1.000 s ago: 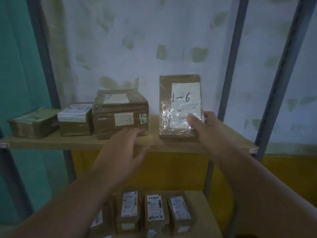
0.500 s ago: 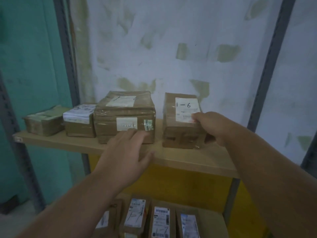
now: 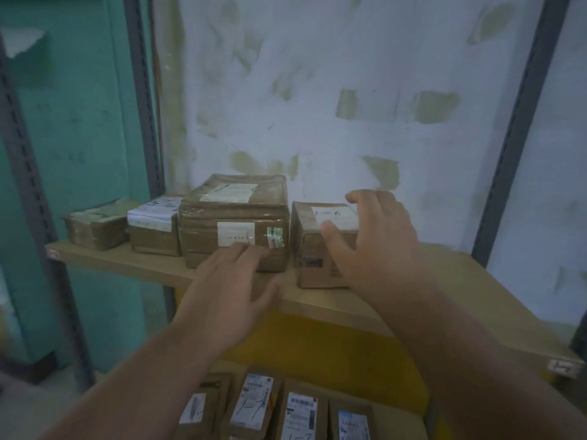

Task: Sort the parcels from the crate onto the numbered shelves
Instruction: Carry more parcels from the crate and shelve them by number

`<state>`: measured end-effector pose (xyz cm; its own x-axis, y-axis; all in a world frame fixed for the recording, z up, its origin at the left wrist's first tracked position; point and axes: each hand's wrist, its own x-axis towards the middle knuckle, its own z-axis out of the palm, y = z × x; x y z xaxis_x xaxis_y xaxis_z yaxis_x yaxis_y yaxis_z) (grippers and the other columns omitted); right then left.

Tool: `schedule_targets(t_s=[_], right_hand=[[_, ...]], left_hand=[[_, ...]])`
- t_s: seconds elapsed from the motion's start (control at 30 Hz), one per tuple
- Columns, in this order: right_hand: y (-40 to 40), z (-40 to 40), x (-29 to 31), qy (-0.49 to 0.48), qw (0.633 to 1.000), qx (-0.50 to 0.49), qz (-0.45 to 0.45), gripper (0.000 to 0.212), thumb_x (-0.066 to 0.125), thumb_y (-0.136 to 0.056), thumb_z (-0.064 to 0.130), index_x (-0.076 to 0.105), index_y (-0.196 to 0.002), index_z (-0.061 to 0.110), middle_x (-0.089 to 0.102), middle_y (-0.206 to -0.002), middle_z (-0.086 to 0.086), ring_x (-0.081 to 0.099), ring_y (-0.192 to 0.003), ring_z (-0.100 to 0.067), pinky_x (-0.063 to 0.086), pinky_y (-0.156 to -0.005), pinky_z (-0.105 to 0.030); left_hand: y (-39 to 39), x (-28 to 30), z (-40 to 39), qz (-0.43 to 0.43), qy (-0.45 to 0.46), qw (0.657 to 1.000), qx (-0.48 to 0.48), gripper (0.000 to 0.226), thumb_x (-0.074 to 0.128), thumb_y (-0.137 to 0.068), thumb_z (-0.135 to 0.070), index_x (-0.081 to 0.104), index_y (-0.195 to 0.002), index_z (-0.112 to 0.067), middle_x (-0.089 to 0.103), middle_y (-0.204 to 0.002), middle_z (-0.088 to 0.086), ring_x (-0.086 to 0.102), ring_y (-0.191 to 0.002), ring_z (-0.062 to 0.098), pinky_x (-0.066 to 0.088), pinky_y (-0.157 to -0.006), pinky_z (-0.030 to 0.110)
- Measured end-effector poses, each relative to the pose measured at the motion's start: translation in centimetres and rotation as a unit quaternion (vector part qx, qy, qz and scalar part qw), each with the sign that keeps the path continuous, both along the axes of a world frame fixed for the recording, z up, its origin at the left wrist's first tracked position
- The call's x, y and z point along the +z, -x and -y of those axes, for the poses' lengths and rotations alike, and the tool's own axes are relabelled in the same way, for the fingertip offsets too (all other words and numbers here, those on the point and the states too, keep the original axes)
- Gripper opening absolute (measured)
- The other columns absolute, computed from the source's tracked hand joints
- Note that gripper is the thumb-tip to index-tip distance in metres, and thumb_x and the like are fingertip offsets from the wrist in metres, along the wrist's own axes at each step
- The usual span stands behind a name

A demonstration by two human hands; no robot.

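Parcel "1-6" (image 3: 320, 246), a small brown box with a white label on top, sits flat on the wooden shelf (image 3: 444, 300) at centre frame, just right of a bigger taped box (image 3: 233, 217) and apart from it by a thin gap. Right hand (image 3: 371, 242) is spread over the parcel's right side: fingers straight and relaxed, thumb across the front top edge, fingertips (image 3: 359, 196) above the far edge; it grips nothing, and whether the palm still touches the cardboard cannot be told. Left hand (image 3: 232, 287) lies open at lower centre, fingers flat and together, their tips at the lower front face of the bigger box, holding nothing. Left of that box stand two more parcels in a row: one with a white wrap (image 3: 154, 227), then a low greenish one (image 3: 97, 225) near the shelf's left end. A small tag (image 3: 562, 366) sits on the shelf's right front corner. At the bottom of the frame, on a lower shelf, several labelled packets (image 3: 254, 404) stand side by side. Grey rack posts (image 3: 521, 122) rise on both sides before a patchy white wall.
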<state>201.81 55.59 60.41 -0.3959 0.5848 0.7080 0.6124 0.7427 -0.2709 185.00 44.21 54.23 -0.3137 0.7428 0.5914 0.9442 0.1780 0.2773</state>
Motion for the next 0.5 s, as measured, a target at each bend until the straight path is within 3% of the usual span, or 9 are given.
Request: schedule_targets(t_s=[0.17,0.27,0.37,0.5], right_hand=[[3.4,4.9,-0.9,-0.022,0.998,0.052,0.006,0.047,0.054,-0.094,0.05,0.05,-0.132,0.024,0.051,-0.127,0.004,0.046,-0.117,-0.015,0.039,-0.099,-0.031],[7.0,8.8,-1.1,-0.031,0.995,0.097,0.008,0.051,0.056,-0.094,0.049,0.048,-0.136,0.023,0.051,-0.129,0.002,0.045,-0.121,-0.017,0.041,-0.105,-0.039],[12.2,13.5,-1.7,-0.033,0.99,0.134,0.0,0.051,0.057,-0.093,0.051,0.049,-0.135,0.025,0.051,-0.128,0.004,0.046,-0.118,-0.014,0.042,-0.1,-0.035],[20.8,20.5,-3.6,-0.045,0.977,0.207,-0.021,0.046,0.057,-0.09,0.049,0.055,-0.126,0.021,0.057,-0.119,0.002,0.051,-0.11,-0.016,0.044,-0.092,-0.035]], left_hand=[[2.8,-1.0,4.3,0.017,-0.003,1.0,0.017,0.053,0.046,-0.091,-0.059,0.052,-0.135,-0.032,0.056,-0.13,-0.012,0.05,-0.122,0.013,0.04,-0.1,0.037],[6.2,-1.7,8.5,0.021,-0.009,0.999,0.045,0.048,0.051,-0.092,-0.056,0.051,-0.136,-0.035,0.054,-0.132,-0.013,0.049,-0.122,0.013,0.039,-0.098,0.035],[10.9,-2.5,14.0,0.015,0.003,0.997,0.079,0.044,0.052,-0.092,-0.055,0.052,-0.132,-0.036,0.056,-0.129,-0.013,0.052,-0.12,0.015,0.042,-0.096,0.038],[18.0,-4.2,22.7,0.004,0.043,0.987,0.154,0.058,0.036,-0.085,-0.064,0.056,-0.13,-0.031,0.06,-0.123,-0.007,0.056,-0.115,0.02,0.046,-0.095,0.04]])
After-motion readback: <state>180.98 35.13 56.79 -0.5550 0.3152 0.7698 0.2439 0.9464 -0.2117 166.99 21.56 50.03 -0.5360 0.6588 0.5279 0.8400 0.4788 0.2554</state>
